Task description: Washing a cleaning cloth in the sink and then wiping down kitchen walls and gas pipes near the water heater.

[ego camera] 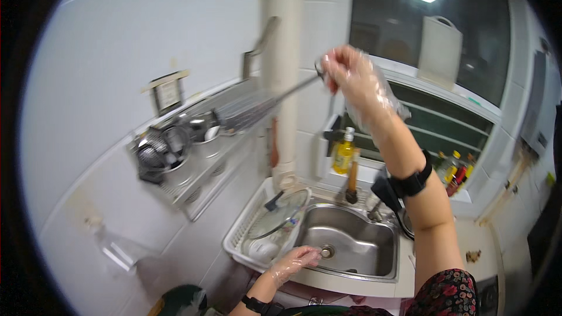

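My right hand [347,70], in a clear plastic glove, is raised in front of the window, closed on the end of a long-handled kitchen utensil [296,90]. The utensil's thin handle slants down left toward a metal wall rack [193,188]. Its far end is blurred at the rack, so its exact kind cannot be told. Low in the view, my left hand [298,258], also gloved, hovers by the near left rim of the stainless steel sink [351,278]. Nothing shows in its loosely extended fingers.
Metal utensil holders [206,125] stand on the rack. A white dish basket [232,237] holds a glass lid [281,217] left of the sink. On the sill are a yellow liquid bottle [344,153] and a white cutting board [440,55]. A vertical pipe [287,30] runs beside the rack.
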Demonstrator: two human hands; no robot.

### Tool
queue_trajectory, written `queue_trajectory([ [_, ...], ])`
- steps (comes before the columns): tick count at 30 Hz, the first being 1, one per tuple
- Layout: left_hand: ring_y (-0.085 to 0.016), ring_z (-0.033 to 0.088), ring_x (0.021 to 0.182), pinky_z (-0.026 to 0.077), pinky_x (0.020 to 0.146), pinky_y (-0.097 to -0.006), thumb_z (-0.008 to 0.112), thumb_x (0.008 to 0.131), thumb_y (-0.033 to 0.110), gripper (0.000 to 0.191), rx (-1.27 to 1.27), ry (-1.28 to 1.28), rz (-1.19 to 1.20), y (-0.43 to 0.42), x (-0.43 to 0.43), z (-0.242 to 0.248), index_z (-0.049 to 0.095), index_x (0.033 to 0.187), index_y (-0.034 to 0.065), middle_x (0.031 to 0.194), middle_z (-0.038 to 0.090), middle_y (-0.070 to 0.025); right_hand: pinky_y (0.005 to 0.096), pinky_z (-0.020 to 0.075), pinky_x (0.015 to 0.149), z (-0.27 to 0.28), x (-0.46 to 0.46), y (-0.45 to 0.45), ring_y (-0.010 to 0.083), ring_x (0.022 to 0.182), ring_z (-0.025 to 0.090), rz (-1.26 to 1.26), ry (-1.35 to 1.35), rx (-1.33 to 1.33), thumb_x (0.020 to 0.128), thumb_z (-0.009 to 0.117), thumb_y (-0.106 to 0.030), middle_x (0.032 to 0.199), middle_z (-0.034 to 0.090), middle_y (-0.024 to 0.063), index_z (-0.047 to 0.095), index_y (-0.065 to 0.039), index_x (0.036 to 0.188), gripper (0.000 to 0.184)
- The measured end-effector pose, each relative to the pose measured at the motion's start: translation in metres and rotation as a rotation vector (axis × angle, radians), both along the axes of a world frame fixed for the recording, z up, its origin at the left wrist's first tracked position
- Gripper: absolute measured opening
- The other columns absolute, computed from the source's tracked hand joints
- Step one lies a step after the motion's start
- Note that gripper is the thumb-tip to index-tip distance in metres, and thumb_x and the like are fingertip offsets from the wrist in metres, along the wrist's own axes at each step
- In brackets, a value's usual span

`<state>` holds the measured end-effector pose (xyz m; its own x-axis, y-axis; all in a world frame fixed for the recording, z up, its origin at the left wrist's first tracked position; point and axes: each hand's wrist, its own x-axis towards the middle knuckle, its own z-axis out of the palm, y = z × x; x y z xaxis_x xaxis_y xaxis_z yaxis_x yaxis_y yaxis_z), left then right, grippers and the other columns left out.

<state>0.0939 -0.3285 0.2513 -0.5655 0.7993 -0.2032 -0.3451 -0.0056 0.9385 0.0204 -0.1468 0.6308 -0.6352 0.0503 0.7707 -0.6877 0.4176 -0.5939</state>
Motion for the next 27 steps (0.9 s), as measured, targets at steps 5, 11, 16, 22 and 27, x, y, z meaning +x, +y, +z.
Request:
queue_trajectory([
  [5,-0.016,0.061,0.097,0.047,0.091,-0.03,0.056,0.096,0.03,0.044,0.113,0.103,-0.218,0.076,-0.002,0.005,0.052,0.128,0.0,0.109,0.062,-0.0087,0.0283,0.0533,0.07,-0.109,0.11,0.111,0.011,0.073,0.061,-0.027,-0.383,-0.05,0.095,0.058,-0.019,0.082,0.06,0.0009,0.053,-0.006,0.096,0.014],
  [11,-0.022,0.063,0.093,0.049,0.088,-0.0378,0.056,0.094,0.041,0.058,0.219,-0.149,-0.462,0.191,0.067,0.009,0.042,0.135,0.0027,0.105,0.062,-0.0118,0.0332,0.0472,0.092,-0.251,0.279,0.197,0.0197,0.106,0.055,-0.243,-0.667,0.164,0.091,0.063,-0.017,0.115,0.057,0.0101,0.052,-0.006,0.092,0.016],
  [16,-0.019,0.062,0.083,0.051,0.079,-0.035,0.05,0.097,0.042,0.046,0.278,-0.323,-0.62,0.302,0.149,-0.015,0.052,0.121,0.0031,0.09,0.062,-0.0072,0.0344,0.0463,0.091,-0.325,0.425,0.237,0.0203,0.104,0.056,-0.302,-0.656,0.005,0.09,0.063,-0.017,0.112,0.058,0.01,0.055,-0.005,0.089,0.015],
  [22,-0.015,0.059,0.073,0.05,0.071,-0.0311,0.047,0.1,0.031,0.03,0.261,-0.219,-0.654,0.419,0.274,-0.005,0.058,0.103,0.0028,0.078,0.059,-0.0034,0.0322,0.0472,0.082,-0.345,0.549,0.295,0.0183,0.093,0.058,-0.552,-0.689,-0.053,0.093,0.058,-0.016,0.1,0.062,0.0092,0.058,-0.004,0.101,0.014],
  [27,-0.013,0.057,0.069,0.049,0.068,-0.0286,0.05,0.099,0.024,0.022,0.157,-0.026,-0.77,0.497,0.362,-0.006,0.058,0.096,0.0038,0.074,0.056,-0.0021,0.0298,0.0484,0.073,-0.377,0.625,0.355,0.0164,0.079,0.058,-0.707,-0.813,-0.362,0.088,0.058,-0.01,0.085,0.061,0.008,0.053,-0.003,0.111,0.025],
])
